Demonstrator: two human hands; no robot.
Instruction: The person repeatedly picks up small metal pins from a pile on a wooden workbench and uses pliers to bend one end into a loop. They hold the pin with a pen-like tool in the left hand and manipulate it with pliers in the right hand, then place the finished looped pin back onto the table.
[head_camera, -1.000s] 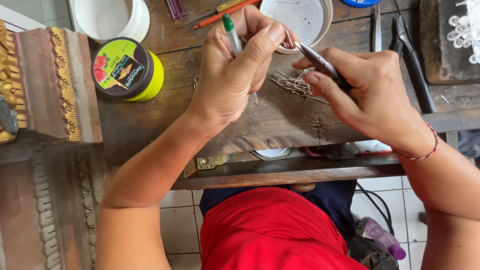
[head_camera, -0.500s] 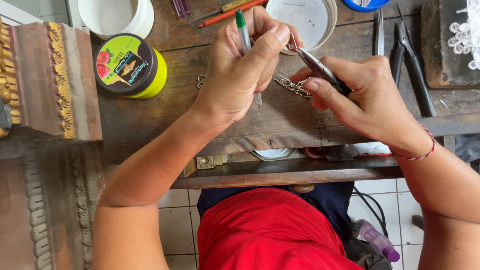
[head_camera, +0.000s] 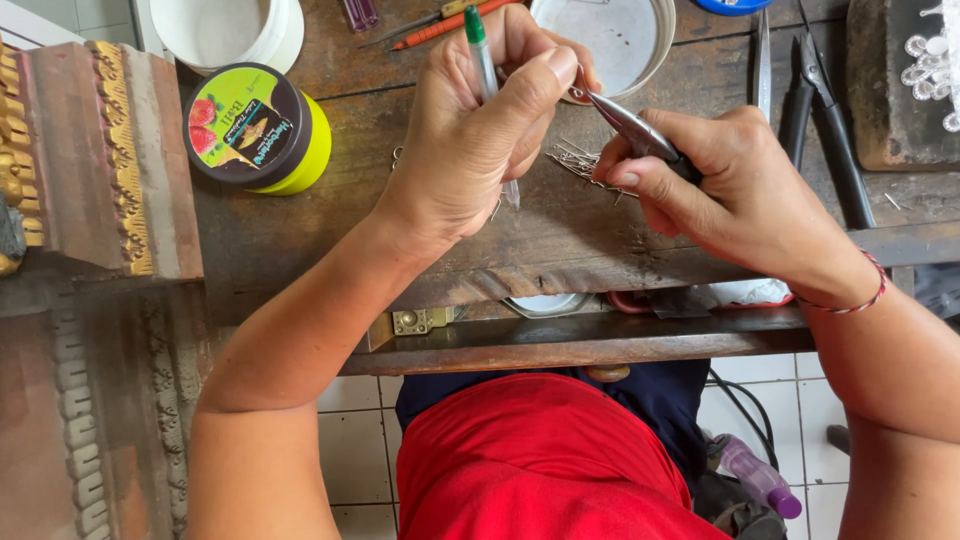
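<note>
My left hand (head_camera: 480, 130) is closed around a clear pen with a green cap (head_camera: 478, 40), held upright, and its fingertips pinch a small reddish piece I cannot make out. My right hand (head_camera: 730, 190) grips slim metal pliers (head_camera: 625, 120) whose tips meet that piece at my left fingertips. Under both hands a loose pile of thin metal pins (head_camera: 580, 162) lies on the dark wooden workbench (head_camera: 560, 250).
A green tub with a black lid (head_camera: 255, 130) stands at left, beside an ornate gilded wooden piece (head_camera: 90, 160). White bowls (head_camera: 615, 40) (head_camera: 225, 30), an orange pencil (head_camera: 440, 25), black pliers (head_camera: 825, 120) and a dark block with clear beads (head_camera: 925, 60) lie at the back.
Both hands have stayed together, shifting slightly. The plier tips have moved up to my left fingertips.
</note>
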